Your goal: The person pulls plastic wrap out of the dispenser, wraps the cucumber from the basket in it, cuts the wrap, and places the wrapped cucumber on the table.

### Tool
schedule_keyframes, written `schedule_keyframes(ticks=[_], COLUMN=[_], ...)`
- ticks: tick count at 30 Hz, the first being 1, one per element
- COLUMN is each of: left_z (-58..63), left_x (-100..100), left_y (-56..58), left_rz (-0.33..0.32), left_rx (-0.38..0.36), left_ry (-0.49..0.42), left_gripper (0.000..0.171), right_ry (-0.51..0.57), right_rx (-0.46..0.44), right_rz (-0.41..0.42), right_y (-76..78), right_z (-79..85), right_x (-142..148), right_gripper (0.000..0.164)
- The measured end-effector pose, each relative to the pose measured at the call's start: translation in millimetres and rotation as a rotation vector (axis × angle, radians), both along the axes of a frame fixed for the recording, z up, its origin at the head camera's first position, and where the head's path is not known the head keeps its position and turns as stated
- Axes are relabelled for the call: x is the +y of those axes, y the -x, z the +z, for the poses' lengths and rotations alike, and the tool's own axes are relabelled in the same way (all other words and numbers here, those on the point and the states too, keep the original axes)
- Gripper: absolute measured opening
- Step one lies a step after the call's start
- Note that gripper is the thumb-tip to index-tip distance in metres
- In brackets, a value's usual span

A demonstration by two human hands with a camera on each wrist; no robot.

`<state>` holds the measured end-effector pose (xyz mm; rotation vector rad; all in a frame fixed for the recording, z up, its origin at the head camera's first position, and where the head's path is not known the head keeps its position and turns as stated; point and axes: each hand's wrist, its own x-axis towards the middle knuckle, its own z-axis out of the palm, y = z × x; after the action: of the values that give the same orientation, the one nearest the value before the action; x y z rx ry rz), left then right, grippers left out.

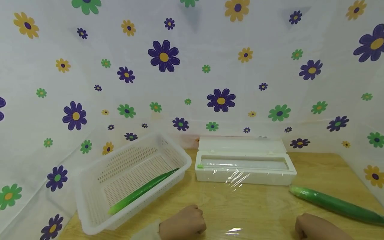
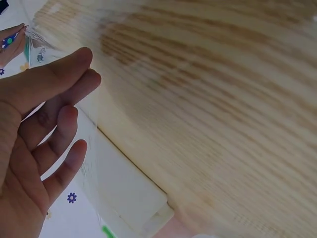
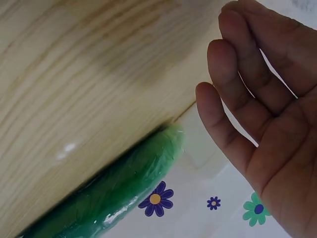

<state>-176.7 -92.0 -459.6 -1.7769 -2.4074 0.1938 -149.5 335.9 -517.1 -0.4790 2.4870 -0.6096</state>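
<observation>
A clear sheet of cling film [image 1: 234,230] stretches from the white dispenser box [image 1: 249,179] toward me, showing mainly by its glints. At its left side my left hand [image 1: 183,222] pinches the film between thumb and index finger; the other fingers are loosely curled in the left wrist view. My right hand [image 1: 319,228] pinches the opposite side, its fingertips partly cut off at the top of the right wrist view. Just beyond the right hand lies a cucumber [image 1: 336,204], which looks wrapped in film in the right wrist view [image 3: 114,188].
A white perforated basket [image 1: 150,204] stands at the left, tilted to the box, with one cucumber [image 1: 144,190] along its near side. The box's lid [image 1: 241,145] stands raised, with the film roll [image 1: 246,164] inside. A flowered plastic sheet [image 1: 192,76] encloses the wooden table.
</observation>
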Motion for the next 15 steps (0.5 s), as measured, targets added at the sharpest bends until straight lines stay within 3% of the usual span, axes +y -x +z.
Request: schedule_keyframes(ticks=[3,7,10,15], left_z=[-1.5,-1.2,0.7,3.3], left_x=[1.5,2.5,3.2,5.0], left_y=[-0.5,-1.5,-2.6,-10.4], left_rz=[-0.003,-0.006,0.012,0.056], left_rx=[0.043,0.093,0.083,0.030], left_ry=[0.022,0.058,0.106,0.157], left_gripper=[0.045,0.043,0.037,0.030], right_ry=[-0.015,-0.033,-0.048,-0.065], right_rx=[0.011,0.002,0.012,0.067], right_rz=[0.007,-0.043,-0.065,-0.030], right_y=[1.3,-10.6,-19.1,-22.2], right_z=[-3.8,29.7,51.4,49.7], right_x=[-0.9,-22.3,-34.8,-35.8], right_gripper=[0.030,0.025,0.026,0.026])
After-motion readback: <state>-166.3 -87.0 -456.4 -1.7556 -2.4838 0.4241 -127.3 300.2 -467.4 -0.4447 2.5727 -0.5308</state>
